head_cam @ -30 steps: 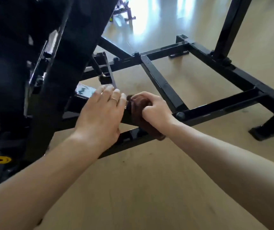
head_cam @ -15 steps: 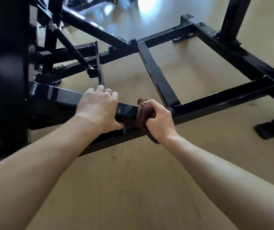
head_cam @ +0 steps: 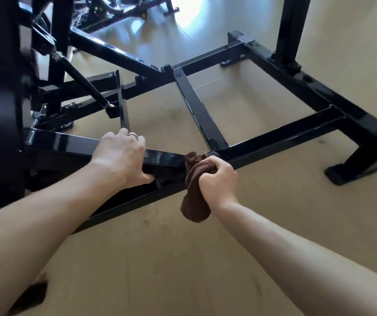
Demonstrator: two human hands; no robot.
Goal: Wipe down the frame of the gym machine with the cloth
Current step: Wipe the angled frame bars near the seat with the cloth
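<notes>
Cloth bunched in right hand | left hand grips frame

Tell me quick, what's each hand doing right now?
Left hand: grips the black frame bar, fingers over the top, thumb underneath.
Right hand: closed around the brown cloth, held against the bar.

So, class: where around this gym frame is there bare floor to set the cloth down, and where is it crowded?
Free: the floor in front of the near bar, and the bay between cross bar and right rail. Crowded: left side, where struts cross and the left hand grips the frame; the right hand holds the cloth.
</notes>
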